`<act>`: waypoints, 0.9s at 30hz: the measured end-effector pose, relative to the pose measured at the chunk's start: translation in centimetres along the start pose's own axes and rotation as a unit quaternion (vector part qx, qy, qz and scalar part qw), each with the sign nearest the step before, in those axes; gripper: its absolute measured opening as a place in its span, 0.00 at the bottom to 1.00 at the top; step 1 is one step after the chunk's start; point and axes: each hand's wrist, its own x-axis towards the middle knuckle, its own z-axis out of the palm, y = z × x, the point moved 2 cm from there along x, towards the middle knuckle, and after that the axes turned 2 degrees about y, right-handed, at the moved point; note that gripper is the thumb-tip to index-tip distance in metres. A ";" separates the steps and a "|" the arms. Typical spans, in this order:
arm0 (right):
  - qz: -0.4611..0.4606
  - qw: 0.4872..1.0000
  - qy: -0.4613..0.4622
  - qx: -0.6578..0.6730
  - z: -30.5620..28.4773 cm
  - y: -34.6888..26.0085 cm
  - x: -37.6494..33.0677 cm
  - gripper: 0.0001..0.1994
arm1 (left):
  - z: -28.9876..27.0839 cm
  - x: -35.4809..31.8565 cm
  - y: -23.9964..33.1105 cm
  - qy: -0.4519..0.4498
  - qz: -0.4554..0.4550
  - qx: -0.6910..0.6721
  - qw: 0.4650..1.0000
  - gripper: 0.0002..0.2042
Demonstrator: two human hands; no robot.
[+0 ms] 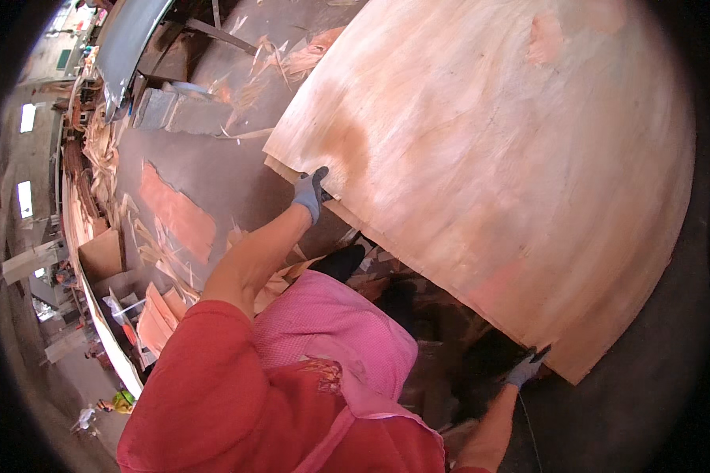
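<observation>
A large, thin sheet of pale wood veneer [481,158] with brownish and pinkish patches spreads across the upper right. My left hand [310,194], in a grey glove with dark fingertips, grips its near edge close to the left corner, thumb on top and fingers underneath. Toward the near right corner, my gloved right hand [526,368] closes on the same edge. A narrow strip of another layer [353,216] shows below the edge between my hands. Whatever supports the sheet underneath is hidden.
On the floor to the left lie a reddish veneer piece [177,211] and scattered wood strips [162,256]. A grey block [156,108] stands at the upper left, near a curved blue-grey metal panel [130,47]. Broken veneer [159,319] leans at the lower left.
</observation>
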 end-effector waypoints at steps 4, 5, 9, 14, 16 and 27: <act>-0.007 0.998 0.032 -0.061 0.4 -1.6 1.9 0.27 | 2.2 -2.5 1.7 -0.020 -0.050 -0.052 0.997 0.19; -0.071 0.990 0.065 -0.104 1.1 1.7 3.0 0.28 | 1.3 -2.6 1.4 -0.029 -0.073 -0.013 0.997 0.21; 0.004 0.997 0.000 -0.071 1.0 -1.9 2.2 0.28 | -2.0 -4.7 -0.5 -0.021 -0.098 0.091 0.991 0.26; -0.032 0.998 0.013 -0.060 2.9 3.6 3.5 0.29 | -0.4 -6.3 0.0 0.012 -0.071 0.172 0.982 0.32; -0.081 0.996 0.025 -0.035 3.0 4.0 3.0 0.29 | -0.2 -5.9 -0.9 0.014 -0.064 0.168 0.984 0.33; 0.070 0.996 -0.020 -0.043 2.1 0.5 -2.3 0.27 | -1.3 -5.2 -4.2 -0.049 -0.112 0.098 0.988 0.22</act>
